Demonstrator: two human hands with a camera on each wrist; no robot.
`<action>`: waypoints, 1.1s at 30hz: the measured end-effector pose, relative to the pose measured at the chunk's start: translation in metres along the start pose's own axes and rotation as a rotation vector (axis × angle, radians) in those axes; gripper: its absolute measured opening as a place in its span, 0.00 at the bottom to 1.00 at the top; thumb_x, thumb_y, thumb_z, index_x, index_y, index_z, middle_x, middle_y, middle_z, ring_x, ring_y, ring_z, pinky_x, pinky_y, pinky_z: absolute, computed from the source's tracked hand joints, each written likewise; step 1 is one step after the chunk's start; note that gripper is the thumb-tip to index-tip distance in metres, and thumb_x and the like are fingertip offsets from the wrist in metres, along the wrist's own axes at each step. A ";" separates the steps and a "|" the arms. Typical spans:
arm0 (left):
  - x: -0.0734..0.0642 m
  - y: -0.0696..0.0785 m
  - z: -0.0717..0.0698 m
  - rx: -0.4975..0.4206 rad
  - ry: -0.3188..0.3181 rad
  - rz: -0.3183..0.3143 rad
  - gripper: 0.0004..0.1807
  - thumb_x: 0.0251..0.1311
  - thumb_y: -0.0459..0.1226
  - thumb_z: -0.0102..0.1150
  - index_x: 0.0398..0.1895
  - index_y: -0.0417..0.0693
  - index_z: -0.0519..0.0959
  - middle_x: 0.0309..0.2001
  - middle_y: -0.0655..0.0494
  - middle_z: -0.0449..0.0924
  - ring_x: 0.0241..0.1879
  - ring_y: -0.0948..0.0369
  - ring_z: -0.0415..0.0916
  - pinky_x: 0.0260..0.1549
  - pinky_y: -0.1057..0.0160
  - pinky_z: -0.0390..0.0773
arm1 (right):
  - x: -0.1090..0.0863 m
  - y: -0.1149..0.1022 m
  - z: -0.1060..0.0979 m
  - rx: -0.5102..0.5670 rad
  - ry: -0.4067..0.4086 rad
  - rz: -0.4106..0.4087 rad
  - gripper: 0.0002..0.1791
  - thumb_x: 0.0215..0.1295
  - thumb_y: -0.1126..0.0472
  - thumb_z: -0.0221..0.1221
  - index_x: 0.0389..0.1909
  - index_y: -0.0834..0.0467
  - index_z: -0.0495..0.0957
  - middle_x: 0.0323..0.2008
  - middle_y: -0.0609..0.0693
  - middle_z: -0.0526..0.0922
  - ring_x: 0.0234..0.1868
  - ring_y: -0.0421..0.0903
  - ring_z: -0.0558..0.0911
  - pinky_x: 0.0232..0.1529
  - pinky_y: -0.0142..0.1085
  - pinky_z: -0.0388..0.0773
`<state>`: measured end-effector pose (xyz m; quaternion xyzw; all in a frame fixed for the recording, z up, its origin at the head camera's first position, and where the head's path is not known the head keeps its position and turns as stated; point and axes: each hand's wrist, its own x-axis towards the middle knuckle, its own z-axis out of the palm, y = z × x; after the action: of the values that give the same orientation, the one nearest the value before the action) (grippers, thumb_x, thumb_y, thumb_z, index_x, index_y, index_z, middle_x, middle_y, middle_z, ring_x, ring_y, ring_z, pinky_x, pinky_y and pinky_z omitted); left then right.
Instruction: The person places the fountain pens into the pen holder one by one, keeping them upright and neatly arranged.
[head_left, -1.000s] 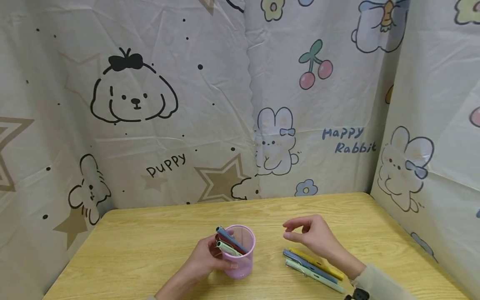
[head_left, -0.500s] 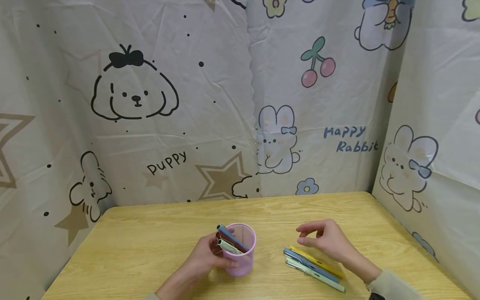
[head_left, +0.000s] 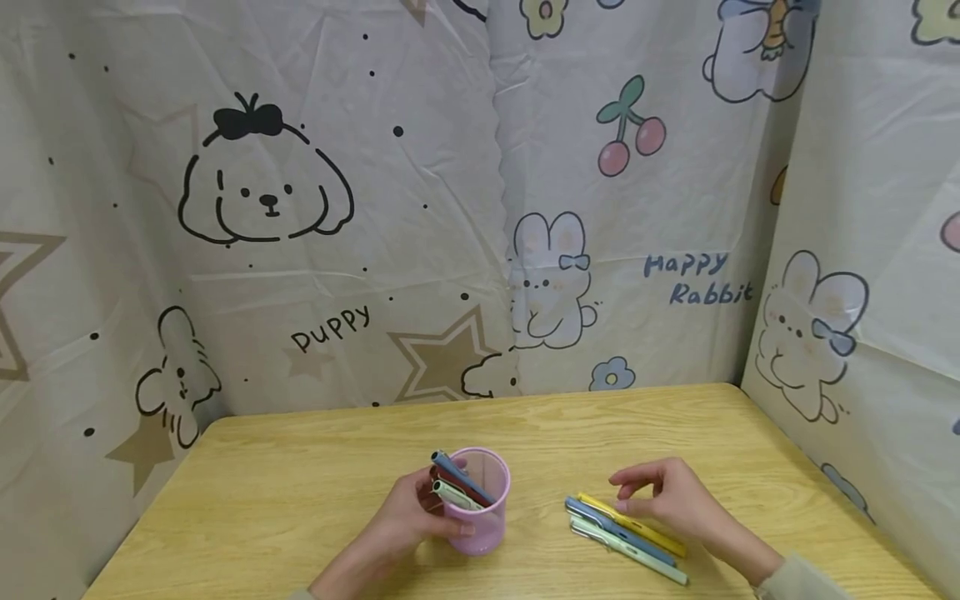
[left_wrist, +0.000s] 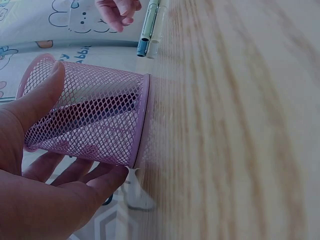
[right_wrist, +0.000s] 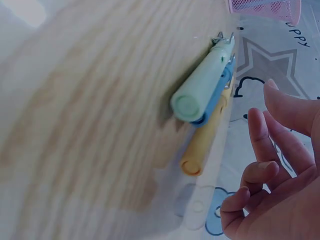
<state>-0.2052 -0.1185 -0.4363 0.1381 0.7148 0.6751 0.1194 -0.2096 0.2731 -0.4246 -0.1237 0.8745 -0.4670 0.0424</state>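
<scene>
Well, printed sheets point(head_left: 427, 242) hang behind the wood-grain table point(head_left: 300, 483) and pink cup point(head_left: 487, 523).

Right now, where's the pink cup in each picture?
Head: pink cup, low, near the middle.
Left wrist: pink cup, on the left, looking sideways.
Right wrist: pink cup, top right, cut off by the edge.
Shared landmark: the loose pale green pen, visible in all three.

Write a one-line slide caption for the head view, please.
Left hand holding a pink cup of pens, right hand near three more pens on the table.
</scene>
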 end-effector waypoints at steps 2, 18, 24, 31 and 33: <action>0.000 0.001 0.000 -0.004 0.000 -0.001 0.47 0.49 0.24 0.80 0.75 0.35 0.70 0.61 0.44 0.82 0.61 0.46 0.78 0.65 0.49 0.76 | -0.002 0.003 -0.001 0.000 -0.006 0.006 0.18 0.60 0.64 0.76 0.49 0.67 0.88 0.34 0.49 0.88 0.23 0.43 0.68 0.24 0.32 0.64; 0.000 -0.001 0.000 -0.017 -0.006 0.012 0.47 0.49 0.24 0.81 0.75 0.34 0.69 0.60 0.45 0.82 0.60 0.48 0.79 0.64 0.51 0.77 | -0.010 0.015 -0.008 -0.025 -0.012 0.027 0.18 0.58 0.63 0.77 0.48 0.65 0.88 0.36 0.49 0.88 0.26 0.43 0.69 0.26 0.33 0.66; 0.000 -0.003 0.000 -0.019 -0.008 0.020 0.47 0.49 0.24 0.81 0.75 0.34 0.70 0.60 0.43 0.82 0.60 0.48 0.79 0.64 0.50 0.77 | -0.012 0.016 -0.009 -0.033 -0.020 0.027 0.18 0.57 0.63 0.77 0.48 0.65 0.88 0.36 0.49 0.87 0.26 0.44 0.69 0.26 0.33 0.66; 0.001 -0.002 0.000 -0.018 -0.008 0.016 0.46 0.49 0.24 0.81 0.74 0.33 0.70 0.60 0.45 0.82 0.60 0.48 0.79 0.63 0.52 0.77 | -0.013 0.017 -0.010 -0.046 -0.015 0.041 0.18 0.57 0.64 0.77 0.48 0.65 0.89 0.36 0.48 0.87 0.28 0.45 0.70 0.27 0.34 0.65; 0.001 -0.002 0.000 -0.018 -0.007 0.013 0.46 0.49 0.24 0.81 0.74 0.33 0.70 0.60 0.45 0.82 0.60 0.48 0.79 0.63 0.53 0.77 | -0.013 0.018 -0.009 -0.051 -0.014 0.048 0.18 0.57 0.63 0.77 0.48 0.64 0.89 0.36 0.48 0.87 0.28 0.45 0.70 0.27 0.34 0.65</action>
<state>-0.2063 -0.1186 -0.4386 0.1443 0.7074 0.6816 0.1187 -0.2022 0.2935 -0.4346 -0.1071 0.8884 -0.4427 0.0564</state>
